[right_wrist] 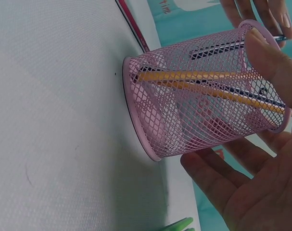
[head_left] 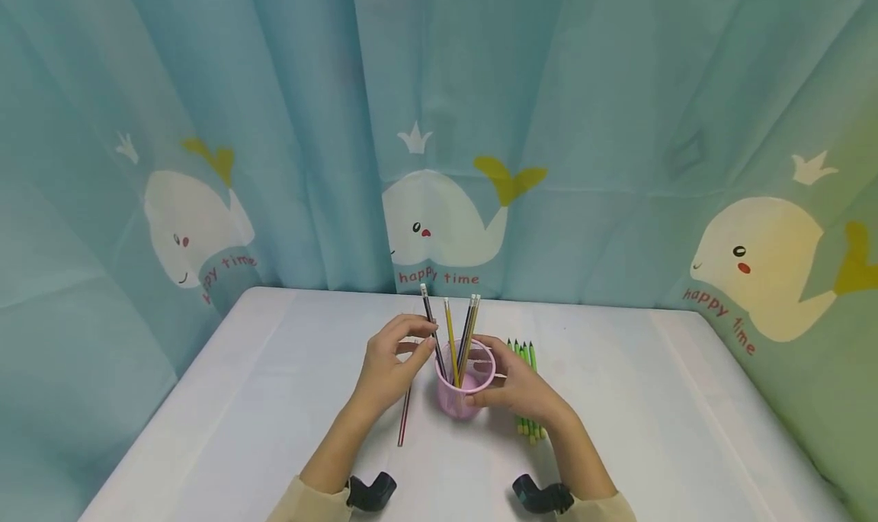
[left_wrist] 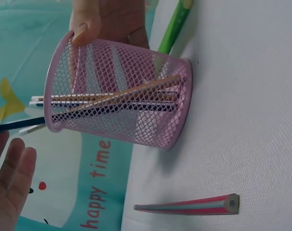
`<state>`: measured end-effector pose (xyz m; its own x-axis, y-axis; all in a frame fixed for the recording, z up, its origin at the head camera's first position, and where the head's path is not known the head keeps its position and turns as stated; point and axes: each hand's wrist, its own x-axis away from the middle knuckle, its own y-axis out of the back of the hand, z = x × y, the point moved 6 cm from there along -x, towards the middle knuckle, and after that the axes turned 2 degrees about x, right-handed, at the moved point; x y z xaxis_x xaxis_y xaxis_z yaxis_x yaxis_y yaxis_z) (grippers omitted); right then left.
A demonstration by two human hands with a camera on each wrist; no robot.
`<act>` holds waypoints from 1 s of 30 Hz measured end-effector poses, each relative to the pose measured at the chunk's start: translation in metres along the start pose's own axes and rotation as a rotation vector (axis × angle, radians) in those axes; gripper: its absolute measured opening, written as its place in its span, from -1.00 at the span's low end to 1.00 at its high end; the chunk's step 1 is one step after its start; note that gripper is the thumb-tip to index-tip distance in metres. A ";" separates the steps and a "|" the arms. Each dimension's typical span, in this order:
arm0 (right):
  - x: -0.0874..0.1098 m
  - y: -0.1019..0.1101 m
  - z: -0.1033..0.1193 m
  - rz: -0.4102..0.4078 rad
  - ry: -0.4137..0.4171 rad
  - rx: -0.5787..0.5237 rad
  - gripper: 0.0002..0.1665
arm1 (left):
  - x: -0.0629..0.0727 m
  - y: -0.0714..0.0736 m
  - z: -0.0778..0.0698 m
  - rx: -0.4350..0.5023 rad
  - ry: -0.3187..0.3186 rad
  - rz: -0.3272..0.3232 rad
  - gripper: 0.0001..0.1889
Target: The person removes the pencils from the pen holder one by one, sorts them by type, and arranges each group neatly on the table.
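A pink mesh pencil cup [head_left: 456,408] is in the middle of the white table, with several pencils leaning inside, a yellow pencil [head_left: 450,331] among them. My right hand [head_left: 514,389] grips the cup by its right side, thumb near the rim in the right wrist view. At the cup's left rim, my left hand [head_left: 392,358] pinches a dark pencil [head_left: 428,307] with a white end. Its lower end is inside the cup, above the bottom in the right wrist view. Left of the cup lies a red-and-silver striped pencil [left_wrist: 189,206], touched by neither hand.
Several green pencils [head_left: 532,429] lie side by side on the table, partly behind my right hand. A blue curtain [head_left: 590,126] with whale prints hangs behind the table's far edge. Black wrist-worn devices [head_left: 370,493] sit near both sleeves.
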<state>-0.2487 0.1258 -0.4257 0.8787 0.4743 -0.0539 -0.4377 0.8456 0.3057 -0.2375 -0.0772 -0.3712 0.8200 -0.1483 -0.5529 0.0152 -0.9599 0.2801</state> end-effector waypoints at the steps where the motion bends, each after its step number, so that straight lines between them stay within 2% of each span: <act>1: 0.001 -0.001 -0.001 0.001 -0.004 0.003 0.08 | 0.001 0.000 0.000 0.018 0.001 -0.009 -0.82; 5: 0.005 -0.003 -0.005 0.002 -0.023 0.007 0.10 | 0.006 0.002 -0.001 0.082 0.008 -0.056 -0.85; 12: 0.005 -0.002 -0.004 -0.003 0.000 0.020 0.09 | 0.004 0.007 0.000 0.146 0.030 -0.140 -0.88; 22: 0.001 -0.001 -0.002 0.004 0.009 0.028 0.11 | 0.000 0.011 -0.001 0.248 0.102 -0.151 -0.85; 30: -0.001 -0.001 -0.002 0.006 0.014 0.029 0.09 | -0.004 0.014 -0.012 0.301 0.070 -0.154 -0.63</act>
<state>-0.2496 0.1252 -0.4274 0.8733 0.4828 -0.0652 -0.4370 0.8355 0.3330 -0.2337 -0.0877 -0.3555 0.8587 0.0101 -0.5124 -0.0196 -0.9984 -0.0525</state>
